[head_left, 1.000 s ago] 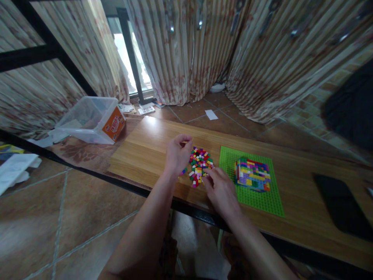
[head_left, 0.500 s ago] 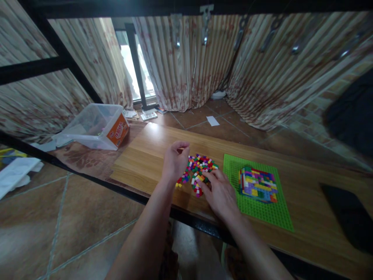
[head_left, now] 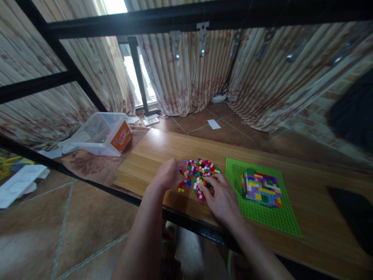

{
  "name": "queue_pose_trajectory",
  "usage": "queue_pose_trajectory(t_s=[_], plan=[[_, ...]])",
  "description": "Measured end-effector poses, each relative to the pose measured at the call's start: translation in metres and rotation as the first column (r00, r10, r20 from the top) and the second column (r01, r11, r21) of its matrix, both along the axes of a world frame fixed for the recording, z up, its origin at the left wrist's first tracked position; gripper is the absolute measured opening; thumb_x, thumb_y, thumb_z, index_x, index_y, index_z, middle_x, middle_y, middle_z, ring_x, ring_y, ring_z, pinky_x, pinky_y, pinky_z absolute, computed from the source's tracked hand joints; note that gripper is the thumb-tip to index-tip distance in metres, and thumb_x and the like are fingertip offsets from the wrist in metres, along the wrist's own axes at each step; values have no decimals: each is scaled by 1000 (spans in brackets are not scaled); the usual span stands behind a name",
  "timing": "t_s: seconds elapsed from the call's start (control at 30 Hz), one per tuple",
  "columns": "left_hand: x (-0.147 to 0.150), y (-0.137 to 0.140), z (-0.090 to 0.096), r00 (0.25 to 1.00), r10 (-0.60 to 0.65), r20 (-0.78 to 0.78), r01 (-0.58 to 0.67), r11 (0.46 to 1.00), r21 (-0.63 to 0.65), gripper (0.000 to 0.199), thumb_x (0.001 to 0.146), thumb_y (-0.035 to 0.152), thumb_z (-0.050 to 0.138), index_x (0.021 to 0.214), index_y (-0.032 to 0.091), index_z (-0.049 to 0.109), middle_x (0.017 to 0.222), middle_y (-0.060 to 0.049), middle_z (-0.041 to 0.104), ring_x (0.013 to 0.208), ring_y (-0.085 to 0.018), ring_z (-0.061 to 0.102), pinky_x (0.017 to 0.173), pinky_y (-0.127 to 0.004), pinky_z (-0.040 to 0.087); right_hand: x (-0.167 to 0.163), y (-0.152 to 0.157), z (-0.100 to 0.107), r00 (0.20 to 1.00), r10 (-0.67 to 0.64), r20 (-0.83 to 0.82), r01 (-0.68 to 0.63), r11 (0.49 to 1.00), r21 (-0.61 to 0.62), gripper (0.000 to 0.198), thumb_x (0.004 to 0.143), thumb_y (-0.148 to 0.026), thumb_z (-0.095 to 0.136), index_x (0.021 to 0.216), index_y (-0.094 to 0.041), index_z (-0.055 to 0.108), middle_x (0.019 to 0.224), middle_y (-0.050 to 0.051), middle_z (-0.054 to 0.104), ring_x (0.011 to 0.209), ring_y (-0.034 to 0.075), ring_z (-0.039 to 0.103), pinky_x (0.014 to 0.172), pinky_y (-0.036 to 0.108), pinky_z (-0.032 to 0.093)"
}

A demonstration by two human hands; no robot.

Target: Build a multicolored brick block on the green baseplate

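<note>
A loose pile of small multicoloured building bricks (head_left: 204, 168) lies on the wooden table. My left hand (head_left: 169, 174) is at the pile's left edge, its fingers pointing toward the bricks and smeared by motion. On the pile's near right side, my right hand (head_left: 222, 196) has its fingers bent, with thumb and forefinger drawn toward each other among the bricks. Anything between those fingertips is too small to make out. To the right, a block-shaped build of many colours (head_left: 262, 188) stands on a green studded baseplate (head_left: 234, 169).
A clear plastic bin (head_left: 100, 132) with an orange label stands beyond the table's left end. A dark flat object (head_left: 349, 214) lies on the wooden tabletop (head_left: 145, 155) at the right. Above the far side runs a black metal bar (head_left: 145, 23) with hanging clips.
My left hand has moved left and down, from raised beside the pile to low at its left edge. My right hand stays at the pile. The view has tilted up slightly.
</note>
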State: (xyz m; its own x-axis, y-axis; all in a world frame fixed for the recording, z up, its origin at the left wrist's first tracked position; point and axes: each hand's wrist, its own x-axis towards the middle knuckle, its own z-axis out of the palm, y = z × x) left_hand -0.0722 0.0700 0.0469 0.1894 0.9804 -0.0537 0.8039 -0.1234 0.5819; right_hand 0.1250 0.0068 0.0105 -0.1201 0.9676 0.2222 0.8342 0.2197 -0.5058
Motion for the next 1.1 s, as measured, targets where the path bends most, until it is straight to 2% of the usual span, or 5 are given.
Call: queue_pose_trajectory(t_s=[0.17,0.37,0.73,0.93,1.1], plan=[[9,-2,3,986,-17,-166,20,1000,14,23,60,14,71,82,22,76,85,-6,67,76,-23,63,69,-29,48,-5,-2,1,999,-12,33,12,1000,-4,32,85,-37,57,110,-19,67,112,12,58,105,28,54,91,43,47],[9,-2,2,983,-66,-174,75,996,43,20,65,13,70,82,22,75,86,-6,65,79,-22,63,76,-30,49,-8,-3,-1,998,-59,19,58,998,13,24,86,-37,55,96,-20,68,109,11,58,103,28,53,90,44,47],[4,5,-8,985,-127,116,114,987,114,17,77,18,57,87,18,70,81,-3,69,71,-15,61,66,-24,46,-7,-2,-3,999,-37,-40,38,999,23,20,87,-33,58,95,-22,72,112,9,58,107,27,52,94,43,46],[11,5,-3,949,-109,296,101,994,41,22,78,15,49,84,15,70,76,-2,68,72,-14,59,65,-23,46,-11,-3,0,993,-57,-102,58,998,10,11,86,-26,59,85,-21,70,114,9,59,108,27,52,96,44,44],[17,7,-7,861,36,508,28,993,-117,26,76,15,46,89,15,69,68,1,63,61,-12,56,56,-21,44,-11,-3,0,983,-58,-173,58,998,-4,6,84,-25,62,80,-23,64,102,7,63,100,26,54,89,42,44]])
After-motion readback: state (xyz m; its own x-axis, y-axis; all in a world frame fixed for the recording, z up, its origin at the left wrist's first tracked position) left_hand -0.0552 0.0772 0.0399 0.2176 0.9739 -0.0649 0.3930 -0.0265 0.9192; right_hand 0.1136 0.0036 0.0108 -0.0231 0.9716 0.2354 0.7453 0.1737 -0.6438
